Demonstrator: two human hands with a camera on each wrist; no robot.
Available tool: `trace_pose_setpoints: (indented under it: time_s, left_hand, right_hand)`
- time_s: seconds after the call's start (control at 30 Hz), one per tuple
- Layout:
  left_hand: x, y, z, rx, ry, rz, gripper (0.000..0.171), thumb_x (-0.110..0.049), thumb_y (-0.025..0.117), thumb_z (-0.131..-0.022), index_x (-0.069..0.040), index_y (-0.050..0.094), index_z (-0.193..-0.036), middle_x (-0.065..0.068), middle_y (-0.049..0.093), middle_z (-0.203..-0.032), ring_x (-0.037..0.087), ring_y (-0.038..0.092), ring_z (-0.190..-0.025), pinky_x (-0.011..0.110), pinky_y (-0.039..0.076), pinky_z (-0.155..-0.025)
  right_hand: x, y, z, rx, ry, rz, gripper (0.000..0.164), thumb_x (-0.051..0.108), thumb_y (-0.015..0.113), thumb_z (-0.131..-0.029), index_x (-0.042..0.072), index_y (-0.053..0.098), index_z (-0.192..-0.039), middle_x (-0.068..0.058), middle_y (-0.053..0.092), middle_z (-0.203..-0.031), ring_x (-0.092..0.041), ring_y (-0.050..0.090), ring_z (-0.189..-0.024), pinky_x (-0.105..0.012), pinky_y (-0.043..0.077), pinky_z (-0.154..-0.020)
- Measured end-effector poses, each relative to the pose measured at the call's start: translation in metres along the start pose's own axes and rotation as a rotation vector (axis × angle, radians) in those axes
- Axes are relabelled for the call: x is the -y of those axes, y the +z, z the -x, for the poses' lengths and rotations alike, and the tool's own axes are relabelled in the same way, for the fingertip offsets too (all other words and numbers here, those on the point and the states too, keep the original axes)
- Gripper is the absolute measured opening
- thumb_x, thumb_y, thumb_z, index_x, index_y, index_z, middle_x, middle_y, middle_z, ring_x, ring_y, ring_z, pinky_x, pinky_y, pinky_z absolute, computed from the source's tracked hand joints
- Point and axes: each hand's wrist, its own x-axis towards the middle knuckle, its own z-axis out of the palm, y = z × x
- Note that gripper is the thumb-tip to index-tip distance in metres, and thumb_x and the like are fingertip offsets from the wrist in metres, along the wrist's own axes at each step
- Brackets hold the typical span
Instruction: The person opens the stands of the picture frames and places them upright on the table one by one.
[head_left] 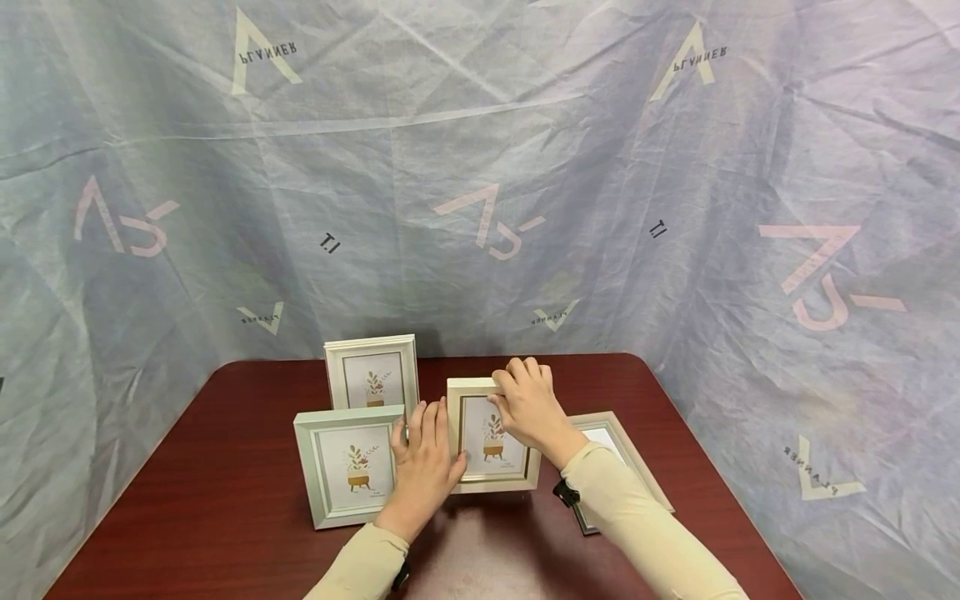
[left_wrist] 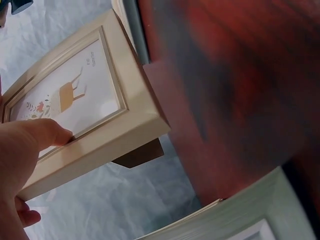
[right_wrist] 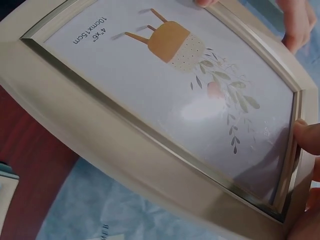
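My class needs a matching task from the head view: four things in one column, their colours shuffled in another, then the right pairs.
Things:
1. Held frame
2. Front-left frame
3. Tabletop
4. Hanging cloth

Colours:
A. Dark red
B. Pale green
C. Greyish blue
D. Cream

Right pairs: 1-D, 2-B, 3-A, 4-C

High head view, wrists close, frame [head_left: 480, 442] shared

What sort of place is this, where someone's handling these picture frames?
Probably a makeshift indoor filming or demonstration corner, though I can't be sure: printed bluish-grey fabric hangs around a reddish wood-grain table, and the picture frames in view include three with similar potted-plant prints.
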Motion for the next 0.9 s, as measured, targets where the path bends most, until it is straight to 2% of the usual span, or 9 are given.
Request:
trace_pose_setpoints:
  time_s: [0.63,0.9]
  left_hand:
    - [0.001,0.011,0.019,-0.027,0.011,-0.079,0.100,-0.047,0.076,-0.059,0.005,0.037,-0.135,0.020,0.039,-0.132,0.035,0.033,-0.121,0.053,0.018,-0.089]
    - [0.002,0.016,0.025,-0.072,0.017,-0.097,0.104,-0.048,0.078,-0.054,0.007,0.038,-0.133,0.020,0.040,-0.134,0.035,0.033,-0.119,0.053,0.019,-0.087]
  right_hand:
    - [0.005,0.021,0.011,0.096,0.025,0.013,0.019,0.026,0.063,-0.084,0.012,0.055,-0.093,-0.003,0.043,-0.088,-0.023,0.038,-0.080,-0.040,0.029,-0.071]
    - [0.009,0.024,0.014,0.122,0.029,-0.002,0.017,0.024,0.061,-0.086,0.010,0.055,-0.094,-0.005,0.043,-0.089,-0.024,0.037,-0.081,-0.040,0.029,-0.072]
